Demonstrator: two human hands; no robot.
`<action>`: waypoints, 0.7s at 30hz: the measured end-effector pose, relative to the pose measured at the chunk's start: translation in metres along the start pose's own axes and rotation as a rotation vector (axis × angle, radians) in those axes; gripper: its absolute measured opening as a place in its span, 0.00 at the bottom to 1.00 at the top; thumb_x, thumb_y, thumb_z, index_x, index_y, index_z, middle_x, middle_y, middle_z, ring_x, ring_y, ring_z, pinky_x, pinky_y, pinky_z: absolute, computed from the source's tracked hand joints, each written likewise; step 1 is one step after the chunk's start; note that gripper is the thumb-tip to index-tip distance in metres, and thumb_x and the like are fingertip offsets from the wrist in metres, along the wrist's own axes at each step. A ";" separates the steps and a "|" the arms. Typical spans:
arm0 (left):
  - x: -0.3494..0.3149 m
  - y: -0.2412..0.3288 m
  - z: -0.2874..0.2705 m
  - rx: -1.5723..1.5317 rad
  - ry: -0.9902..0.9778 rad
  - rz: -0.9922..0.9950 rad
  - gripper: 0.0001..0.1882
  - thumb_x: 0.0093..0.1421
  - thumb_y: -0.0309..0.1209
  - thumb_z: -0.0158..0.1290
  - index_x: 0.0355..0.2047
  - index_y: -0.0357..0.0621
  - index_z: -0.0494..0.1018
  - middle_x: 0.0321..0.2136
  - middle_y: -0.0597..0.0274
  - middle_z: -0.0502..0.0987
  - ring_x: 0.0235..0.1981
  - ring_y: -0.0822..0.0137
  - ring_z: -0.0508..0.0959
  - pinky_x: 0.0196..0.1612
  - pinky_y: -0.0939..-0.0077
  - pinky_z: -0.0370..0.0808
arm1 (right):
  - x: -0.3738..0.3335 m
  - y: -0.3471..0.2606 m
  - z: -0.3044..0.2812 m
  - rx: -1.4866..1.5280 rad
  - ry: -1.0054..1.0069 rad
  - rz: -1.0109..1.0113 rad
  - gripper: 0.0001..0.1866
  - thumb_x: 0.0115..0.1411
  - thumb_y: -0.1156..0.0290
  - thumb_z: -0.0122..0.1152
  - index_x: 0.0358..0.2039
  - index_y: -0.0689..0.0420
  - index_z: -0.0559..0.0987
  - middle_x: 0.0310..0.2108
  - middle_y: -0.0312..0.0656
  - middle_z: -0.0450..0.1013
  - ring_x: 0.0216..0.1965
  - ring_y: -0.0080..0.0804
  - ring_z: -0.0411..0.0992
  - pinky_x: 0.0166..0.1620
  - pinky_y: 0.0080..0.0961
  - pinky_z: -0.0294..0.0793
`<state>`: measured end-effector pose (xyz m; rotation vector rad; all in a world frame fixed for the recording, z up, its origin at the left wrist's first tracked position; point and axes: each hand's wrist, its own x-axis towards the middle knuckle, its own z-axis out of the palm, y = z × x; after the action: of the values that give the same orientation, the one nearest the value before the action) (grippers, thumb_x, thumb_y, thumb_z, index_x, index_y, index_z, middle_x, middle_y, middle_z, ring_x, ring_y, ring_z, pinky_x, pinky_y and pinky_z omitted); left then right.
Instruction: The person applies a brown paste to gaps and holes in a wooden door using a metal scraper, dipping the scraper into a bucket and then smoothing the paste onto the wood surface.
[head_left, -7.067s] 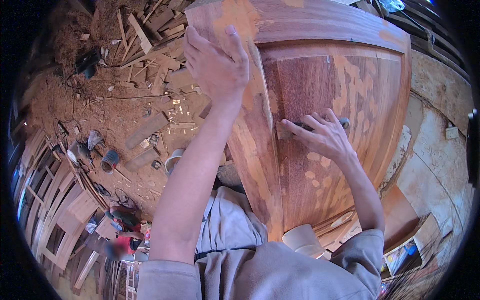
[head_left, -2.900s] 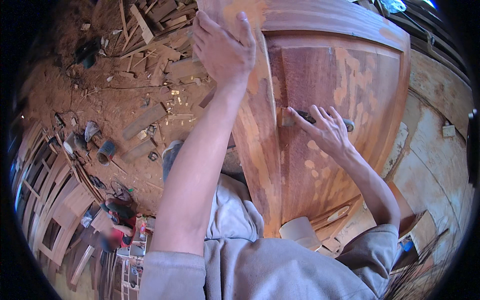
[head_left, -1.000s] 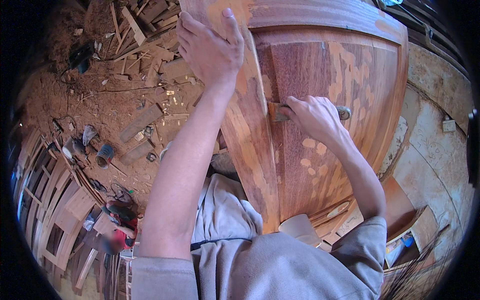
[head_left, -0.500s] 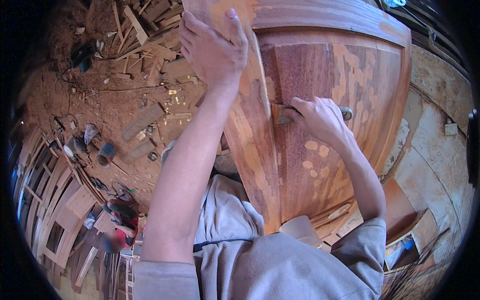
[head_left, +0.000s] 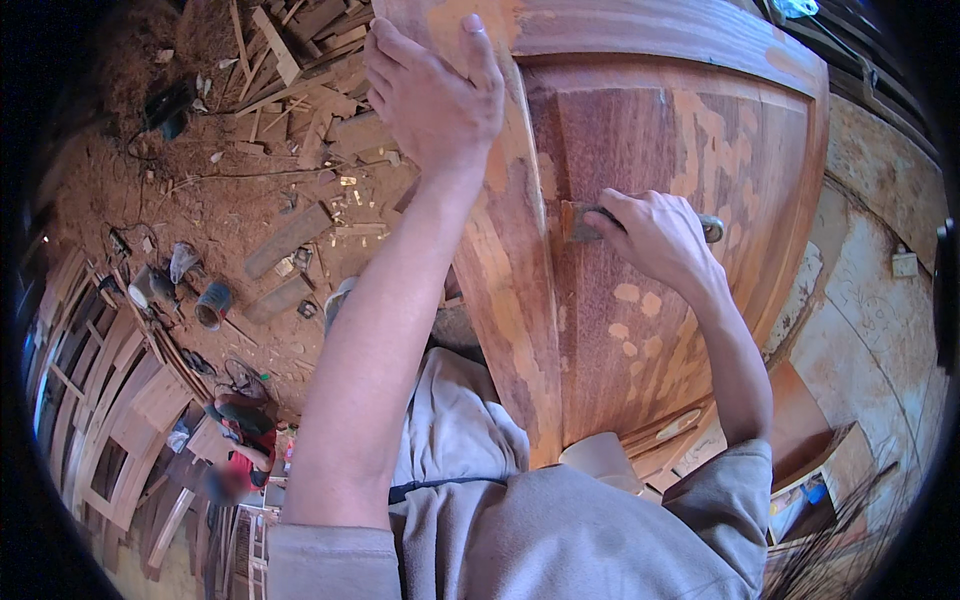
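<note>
A reddish-brown wooden door (head_left: pixel 625 135) with a raised panel and a surrounding frame stands tilted in front of me. Pale orange filler patches (head_left: pixel 702 135) mark its panel and frame. My left hand (head_left: pixel 440 110) rests on the left frame piece near the top, fingers stretched out and thumb apart, holding nothing. Over the panel, my right hand (head_left: pixel 655 235) is closed round a putty knife (head_left: pixel 581 221). Its blade points left toward the groove beside the frame, and the rounded handle end sticks out on the right. My fingers hide the middle of the tool.
Wood scraps (head_left: pixel 290 45) and sawdust cover the ground at left, with a blue bucket (head_left: pixel 212 304) among them. A person in red (head_left: pixel 258 445) is at lower left beside stacked boards (head_left: pixel 140 420). Below the door is a pale container (head_left: pixel 603 460); an open wooden box (head_left: pixel 825 480) lies lower right.
My right hand and the putty knife have shifted slightly right, and the blade now sits a little farther from the frame groove. My left hand stays on the frame.
</note>
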<state>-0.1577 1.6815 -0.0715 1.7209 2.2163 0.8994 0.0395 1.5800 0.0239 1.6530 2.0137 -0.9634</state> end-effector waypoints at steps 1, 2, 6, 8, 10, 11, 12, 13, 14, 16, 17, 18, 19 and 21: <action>0.000 -0.001 0.000 -0.001 -0.001 -0.001 0.45 0.64 0.57 0.44 0.59 0.20 0.56 0.54 0.30 0.65 0.57 0.40 0.67 0.59 0.50 0.64 | 0.001 0.000 0.001 -0.001 -0.001 0.002 0.17 0.65 0.57 0.57 0.29 0.58 0.76 0.18 0.52 0.73 0.24 0.54 0.74 0.30 0.47 0.72; 0.001 -0.002 0.000 -0.024 -0.005 -0.017 0.46 0.64 0.59 0.42 0.59 0.20 0.57 0.54 0.30 0.65 0.57 0.39 0.67 0.60 0.50 0.63 | 0.003 0.000 0.004 -0.029 -0.027 -0.010 0.16 0.65 0.57 0.56 0.30 0.58 0.75 0.19 0.52 0.74 0.25 0.54 0.74 0.30 0.47 0.72; 0.000 0.000 0.001 -0.017 0.001 -0.026 0.47 0.64 0.62 0.41 0.59 0.21 0.57 0.53 0.30 0.66 0.57 0.39 0.68 0.60 0.48 0.62 | 0.002 0.002 0.009 -0.022 0.018 -0.053 0.15 0.66 0.57 0.54 0.31 0.56 0.76 0.19 0.51 0.75 0.25 0.53 0.76 0.31 0.49 0.74; 0.001 0.001 0.000 -0.038 -0.016 -0.035 0.47 0.64 0.62 0.41 0.59 0.22 0.57 0.53 0.30 0.66 0.57 0.39 0.67 0.60 0.48 0.62 | -0.004 0.000 -0.001 0.045 0.001 -0.039 0.13 0.66 0.59 0.54 0.35 0.55 0.77 0.22 0.51 0.75 0.27 0.52 0.76 0.32 0.47 0.73; 0.000 0.000 -0.001 -0.054 -0.031 -0.049 0.48 0.64 0.62 0.41 0.60 0.22 0.57 0.53 0.30 0.66 0.58 0.39 0.67 0.60 0.48 0.62 | -0.014 -0.004 -0.014 0.110 -0.019 -0.031 0.12 0.67 0.60 0.54 0.38 0.54 0.78 0.24 0.50 0.74 0.29 0.51 0.75 0.33 0.46 0.71; 0.000 0.000 -0.001 -0.044 -0.024 -0.043 0.48 0.64 0.62 0.41 0.60 0.21 0.56 0.54 0.30 0.65 0.58 0.40 0.67 0.60 0.48 0.62 | -0.022 -0.006 -0.020 0.141 -0.022 -0.009 0.13 0.67 0.60 0.54 0.46 0.51 0.78 0.29 0.50 0.74 0.34 0.49 0.74 0.38 0.45 0.71; 0.000 -0.002 -0.001 -0.032 -0.016 -0.036 0.48 0.64 0.62 0.41 0.60 0.21 0.56 0.54 0.30 0.65 0.58 0.40 0.66 0.60 0.48 0.62 | -0.030 -0.009 -0.025 0.175 -0.024 0.010 0.17 0.66 0.60 0.54 0.53 0.47 0.78 0.33 0.50 0.74 0.39 0.47 0.74 0.42 0.44 0.71; 0.000 -0.003 -0.001 -0.029 -0.014 -0.038 0.48 0.64 0.62 0.41 0.60 0.21 0.56 0.54 0.30 0.65 0.58 0.40 0.66 0.60 0.48 0.62 | -0.037 -0.012 -0.027 0.174 -0.025 0.006 0.17 0.66 0.60 0.54 0.53 0.47 0.78 0.33 0.50 0.74 0.39 0.47 0.74 0.42 0.44 0.71; 0.000 -0.003 0.000 -0.034 -0.029 -0.036 0.47 0.64 0.61 0.42 0.60 0.21 0.56 0.55 0.30 0.64 0.58 0.39 0.66 0.60 0.49 0.62 | -0.045 -0.015 -0.029 0.110 -0.023 0.035 0.20 0.65 0.60 0.55 0.58 0.45 0.75 0.36 0.49 0.71 0.41 0.45 0.71 0.45 0.43 0.69; 0.000 -0.003 0.001 -0.041 -0.041 -0.032 0.46 0.64 0.59 0.43 0.60 0.21 0.55 0.56 0.29 0.63 0.59 0.39 0.66 0.60 0.49 0.62 | -0.052 -0.018 -0.027 0.046 -0.018 0.064 0.25 0.64 0.61 0.57 0.62 0.42 0.72 0.38 0.47 0.69 0.44 0.44 0.69 0.48 0.42 0.67; 0.000 -0.002 0.000 -0.025 -0.034 -0.030 0.46 0.64 0.59 0.43 0.60 0.21 0.55 0.56 0.29 0.63 0.59 0.39 0.66 0.60 0.49 0.62 | -0.054 -0.018 -0.020 -0.046 0.047 0.001 0.27 0.62 0.62 0.59 0.63 0.41 0.71 0.39 0.46 0.68 0.44 0.43 0.68 0.49 0.42 0.66; 0.000 -0.003 0.000 -0.007 -0.032 -0.031 0.46 0.64 0.59 0.43 0.60 0.21 0.55 0.56 0.29 0.63 0.59 0.40 0.66 0.60 0.49 0.62 | -0.054 -0.017 -0.011 -0.137 0.108 -0.060 0.29 0.60 0.63 0.61 0.64 0.40 0.70 0.39 0.46 0.67 0.44 0.43 0.67 0.49 0.42 0.65; 0.001 -0.002 0.000 -0.010 -0.032 -0.031 0.46 0.64 0.59 0.43 0.60 0.21 0.55 0.56 0.29 0.63 0.59 0.40 0.66 0.60 0.49 0.62 | -0.052 -0.015 -0.004 -0.162 0.121 -0.065 0.34 0.58 0.66 0.63 0.66 0.39 0.67 0.40 0.45 0.66 0.44 0.43 0.66 0.50 0.41 0.65; 0.000 -0.001 0.001 -0.034 -0.021 -0.020 0.46 0.64 0.59 0.43 0.60 0.21 0.55 0.56 0.30 0.64 0.59 0.40 0.66 0.60 0.49 0.62 | -0.048 -0.013 0.007 -0.176 0.141 -0.066 0.35 0.58 0.67 0.62 0.66 0.37 0.66 0.41 0.45 0.66 0.45 0.43 0.66 0.50 0.41 0.65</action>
<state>-0.1581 1.6815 -0.0728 1.6830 2.1875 0.9050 0.0381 1.5397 0.0541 1.6082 2.1881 -0.6844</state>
